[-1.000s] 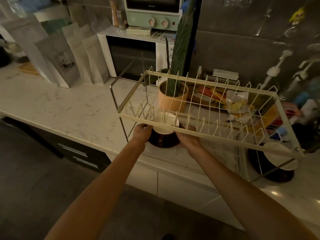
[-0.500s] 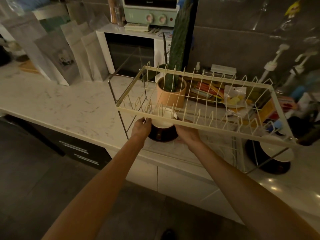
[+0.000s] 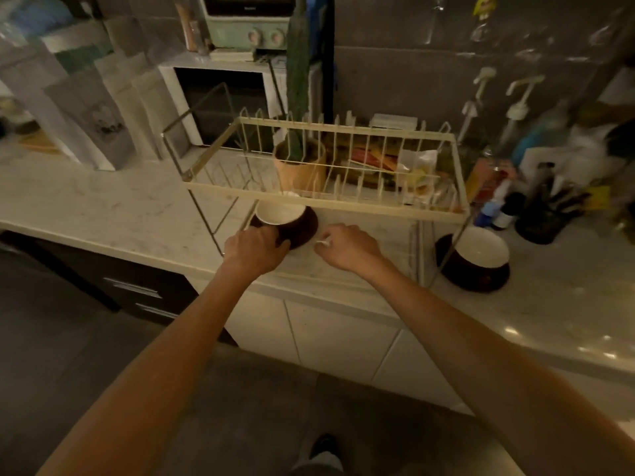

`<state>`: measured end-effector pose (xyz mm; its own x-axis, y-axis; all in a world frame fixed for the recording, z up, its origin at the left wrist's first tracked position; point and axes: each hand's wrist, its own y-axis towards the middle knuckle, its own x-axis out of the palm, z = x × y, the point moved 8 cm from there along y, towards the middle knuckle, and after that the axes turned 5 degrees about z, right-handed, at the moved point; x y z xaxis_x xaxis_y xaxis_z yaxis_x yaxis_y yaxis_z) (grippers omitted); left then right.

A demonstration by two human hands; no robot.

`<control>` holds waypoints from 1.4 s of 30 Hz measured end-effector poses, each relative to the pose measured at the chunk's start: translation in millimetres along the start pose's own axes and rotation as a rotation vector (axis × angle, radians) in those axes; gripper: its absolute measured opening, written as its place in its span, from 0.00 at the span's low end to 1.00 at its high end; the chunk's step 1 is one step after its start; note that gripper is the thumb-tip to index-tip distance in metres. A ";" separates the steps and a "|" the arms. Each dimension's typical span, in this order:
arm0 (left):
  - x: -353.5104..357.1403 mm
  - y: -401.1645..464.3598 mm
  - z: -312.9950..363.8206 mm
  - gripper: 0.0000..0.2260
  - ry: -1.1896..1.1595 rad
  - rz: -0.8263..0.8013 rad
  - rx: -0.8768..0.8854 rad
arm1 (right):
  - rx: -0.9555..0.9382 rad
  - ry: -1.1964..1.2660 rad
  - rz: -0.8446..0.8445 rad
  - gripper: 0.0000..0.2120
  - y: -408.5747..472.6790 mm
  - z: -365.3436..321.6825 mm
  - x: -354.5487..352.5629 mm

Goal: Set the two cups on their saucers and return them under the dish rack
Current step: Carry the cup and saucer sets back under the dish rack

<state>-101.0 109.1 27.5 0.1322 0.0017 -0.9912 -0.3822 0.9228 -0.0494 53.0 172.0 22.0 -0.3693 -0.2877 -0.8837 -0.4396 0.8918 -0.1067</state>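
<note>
Dim kitchen light falls on a pale marble tabletop with a cream wire dish rack standing on thin legs near its front edge. Under the rack's near left part sits a dark saucer with a white-lined cup on it. The left hand rests at the saucer's near rim, fingers curled over the edge and touching it; whether the grip truly clamps the saucer I cannot tell. The right hand hovers just right of the saucer, apart from it, fingers loosely curled with nothing clearly held. The second cup stands on its saucer at the rack's right end, beside the leg. Behind the rack are a potted plant, a microwave and pump bottles.
</note>
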 end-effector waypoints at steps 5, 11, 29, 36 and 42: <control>12.2 -39.4 59.7 0.26 0.056 -0.212 0.129 | -0.060 -0.125 -0.184 0.24 -47.3 33.5 -0.4; 39.4 -86.8 133.7 0.27 0.018 -0.348 0.217 | -0.022 -0.116 -0.289 0.27 -95.3 93.8 -7.5; 90.3 -111.3 318.6 0.24 -0.807 -0.422 -0.003 | 0.487 0.161 -0.025 0.18 -162.8 290.0 -92.8; 103.2 -72.8 321.9 0.25 -1.054 -0.326 -0.248 | 0.549 0.375 0.157 0.20 -145.1 313.2 -113.9; 121.5 -42.0 317.1 0.27 -1.125 -0.329 -0.384 | 0.675 0.564 0.205 0.26 -115.9 322.2 -112.4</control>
<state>221.1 192.7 -52.0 0.9138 0.2972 -0.2769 -0.4010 0.7691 -0.4977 409.4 213.5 -13.2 -0.8126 -0.0701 -0.5786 0.1873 0.9086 -0.3732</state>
